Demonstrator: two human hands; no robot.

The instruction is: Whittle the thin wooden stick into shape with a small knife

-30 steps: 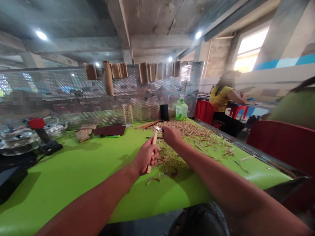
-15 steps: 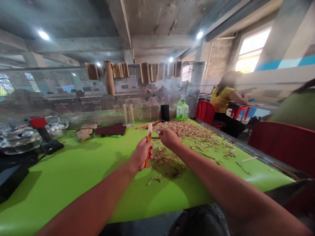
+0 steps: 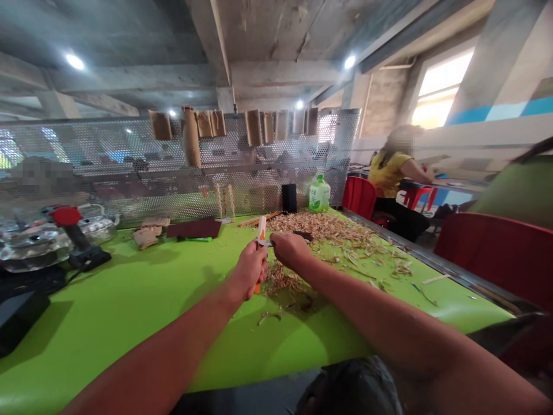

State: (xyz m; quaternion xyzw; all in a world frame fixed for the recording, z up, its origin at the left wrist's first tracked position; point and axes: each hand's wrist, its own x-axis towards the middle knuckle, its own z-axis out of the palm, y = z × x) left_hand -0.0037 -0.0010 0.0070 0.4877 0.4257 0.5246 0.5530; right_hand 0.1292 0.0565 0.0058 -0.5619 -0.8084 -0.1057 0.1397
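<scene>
My left hand (image 3: 251, 268) is wrapped round an upright wooden strip (image 3: 261, 228), pale at its cut top and orange-brown lower down. In my right hand (image 3: 290, 251) is a carving knife (image 3: 265, 243), its short blade lying across the strip just above my left thumb. A dark end, apparently of its handle, shows behind the right fist. Curled wood shavings (image 3: 285, 279) lie beneath the hands on the green tabletop (image 3: 164, 305).
A heap of shavings (image 3: 332, 226) spreads to the right. Behind it stand a green-labelled bottle (image 3: 319, 194) and a black block (image 3: 289, 197). To the left are a cordless drill (image 3: 75, 230) and a dark red board (image 3: 193, 228). A perforated metal screen (image 3: 142, 190) closes the back.
My right hand has moved slightly left and down, bringing the knife blade from beside the strip onto it. My left hand keeps its hold in nearly the same place.
</scene>
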